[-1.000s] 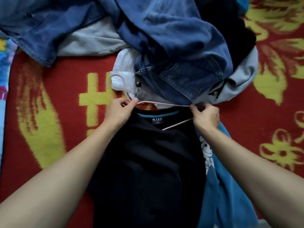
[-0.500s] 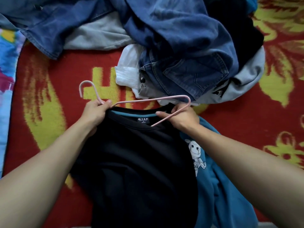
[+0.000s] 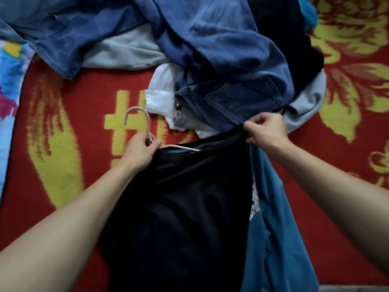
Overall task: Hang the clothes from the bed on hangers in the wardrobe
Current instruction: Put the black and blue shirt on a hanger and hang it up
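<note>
With the left hand, pinching the pink hanger at its stem just under the hook, thumb and fingers curled round it. With the right hand, pinching a fold of the black T-shirt at its right shoulder, fingers curled tight on the cloth. Holding both at the far end of the garment, left hand at the left of the collar, right hand well apart to the right and a little farther off.

Lying lengthwise, near to far, on the red and yellow blanket of the bed, collar far, hem running out of view at the near edge. Showing only a short pink arm of the hanger, crossing left to right inside the neck opening; hiding the rest under black cloth, leaving the seating of the right end impossible to tell. Pointing the hook far and left, clear of the collar.

Judging the step as dressing the hanger: probably drawing the right shoulder rightward along the hanger's long axis, bracing with the left hand, the one nearer the hook.

Overlapping a blue printed T-shirt on the right, so risking dragging it along on lifting. Waiting just beyond the collar: heaped jeans and a white shirt.
</note>
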Available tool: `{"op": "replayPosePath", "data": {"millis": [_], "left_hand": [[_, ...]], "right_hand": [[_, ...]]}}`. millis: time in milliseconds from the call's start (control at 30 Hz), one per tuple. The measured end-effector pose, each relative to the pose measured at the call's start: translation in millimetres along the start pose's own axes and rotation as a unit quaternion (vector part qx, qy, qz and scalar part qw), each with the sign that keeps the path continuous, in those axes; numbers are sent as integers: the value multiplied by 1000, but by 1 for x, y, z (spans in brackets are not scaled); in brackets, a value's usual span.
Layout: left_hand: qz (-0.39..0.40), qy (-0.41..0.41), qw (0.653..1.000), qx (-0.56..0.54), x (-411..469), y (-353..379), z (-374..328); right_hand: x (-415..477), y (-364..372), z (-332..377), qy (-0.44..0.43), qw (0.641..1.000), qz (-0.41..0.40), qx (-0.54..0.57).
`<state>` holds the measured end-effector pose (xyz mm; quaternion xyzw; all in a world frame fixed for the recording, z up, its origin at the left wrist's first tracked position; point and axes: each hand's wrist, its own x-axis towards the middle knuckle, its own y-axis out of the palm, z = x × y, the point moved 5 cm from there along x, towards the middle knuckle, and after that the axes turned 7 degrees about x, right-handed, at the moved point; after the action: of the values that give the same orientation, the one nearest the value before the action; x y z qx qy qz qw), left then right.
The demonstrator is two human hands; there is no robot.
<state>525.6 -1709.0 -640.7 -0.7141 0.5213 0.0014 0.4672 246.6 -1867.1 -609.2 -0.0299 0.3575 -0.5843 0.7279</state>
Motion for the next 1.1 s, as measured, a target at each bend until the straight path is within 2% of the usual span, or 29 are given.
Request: {"op": "replayPosePath", "data": {"millis": [67,100,167,200,267,367,467,533,633,700,767,833,933,1000,1100], "left_hand": [[20,33,999,18,-1,4,-14],[32,51,998,9,-2,6,-22],[53,69,995,-42,-4,7,-38],[62,66,993,-72,-5,7,-43],[72,58,990,-109,-6,6,-48],[68,67,988,-122,-10,1,-45],[56,82,992,-73,-11,-4,-34],[44,75,996,-13,-6,-6,-18],[33,40,998,42,-2,-2,9],[14,6,999,50,-2,3,18],[-26,-7,997,72,-4,7,16],[-65,11,991,120,-6,11,2],[-58,65,980,179,-7,26,-32],[-36,94,968,229,-3,41,-46],[-29,137,933,332,1,54,-47]], "right_hand": [[-5,11,13,-15,995,83,-53],[-9,13,16,-42,981,110,-156],[-18,16,22,-152,911,76,-376],[-28,22,26,-214,884,64,-411],[-45,45,30,-289,874,93,-379],[-49,83,21,-288,866,127,-388],[-44,92,13,-282,849,118,-431],[-35,71,3,-264,863,99,-420],[-14,11,-21,-181,904,75,-379],[-5,-24,-36,-129,944,84,-291],[1,-51,-52,-74,976,42,-202],[-3,-68,-76,-16,980,30,-195],[-24,-75,-118,63,963,81,-250],[-28,-80,-128,71,963,105,-239],[-7,-100,-117,22,977,120,-176]]}}
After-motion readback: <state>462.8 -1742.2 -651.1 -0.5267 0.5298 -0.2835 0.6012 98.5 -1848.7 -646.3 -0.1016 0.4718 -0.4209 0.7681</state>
